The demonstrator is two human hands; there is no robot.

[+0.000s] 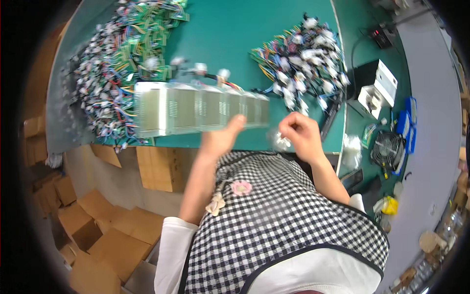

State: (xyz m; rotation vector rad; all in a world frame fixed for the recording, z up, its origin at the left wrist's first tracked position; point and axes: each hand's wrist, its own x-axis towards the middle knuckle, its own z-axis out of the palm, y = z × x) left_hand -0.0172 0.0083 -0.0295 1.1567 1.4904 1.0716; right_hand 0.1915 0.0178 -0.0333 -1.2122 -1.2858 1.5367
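A long strip of joined rectangular panels (185,109), grey-silver with pale clear borders, stretches over the near edge of the green table. My left hand (219,140) grips its near edge, the thumb lying on its face. Coloured wires with white plugs (223,75) show just beyond the strip; where they attach is hidden. To the right, my right hand (302,134) is closed in a pinch, apart from the strip. Beside its fingertips is a small whitish, shiny thing (280,140), blurred; I cannot tell its kind.
Green circuit boards with wires (142,41) heap up at the left. Another heap of wired white connectors (311,61) lies at the right, beside a black bar (331,115). Farther right are a white box-shaped device (374,90) and a fan (387,149). Cardboard boxes (117,245) stand on the floor.
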